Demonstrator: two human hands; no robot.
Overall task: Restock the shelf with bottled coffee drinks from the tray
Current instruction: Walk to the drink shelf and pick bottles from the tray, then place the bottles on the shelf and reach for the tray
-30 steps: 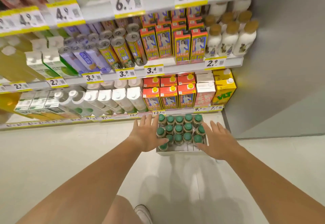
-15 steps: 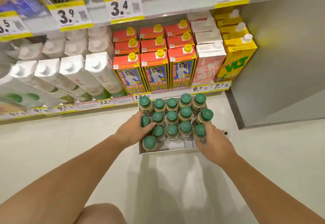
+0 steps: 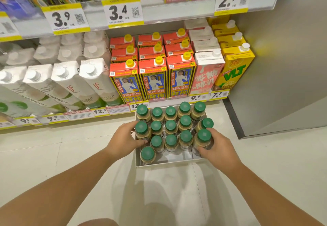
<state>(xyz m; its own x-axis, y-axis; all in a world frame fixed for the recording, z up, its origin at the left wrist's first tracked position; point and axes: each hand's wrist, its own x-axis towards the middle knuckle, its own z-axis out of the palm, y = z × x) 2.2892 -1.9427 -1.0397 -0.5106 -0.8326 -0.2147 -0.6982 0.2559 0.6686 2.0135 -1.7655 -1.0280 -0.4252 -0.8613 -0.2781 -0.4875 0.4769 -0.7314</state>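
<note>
Staring down at a bottom shelf (image 3: pixel 113 109) crammed with cartons (image 3: pixel 155 82), so no telling yet which slot takes these. Parked on the floor (image 3: pixel 53 155), tight against the shelf's front edge: tray (image 3: pixel 166 164), presumably kept close to cut the reach. Standing upright inside, fifteen or so green-capped coffee bottles (image 3: pixel 170 124), none shelved yet by the look of it. Grabbing two at once, probably to halve the trips: left hand (image 3: pixel 123 139) with fingers (image 3: pixel 140 142) wrapped round the one at the tray's left edge, right hand (image 3: pixel 218 148) clasping one at the right edge. Going for outer ones likely for easier access.
</note>
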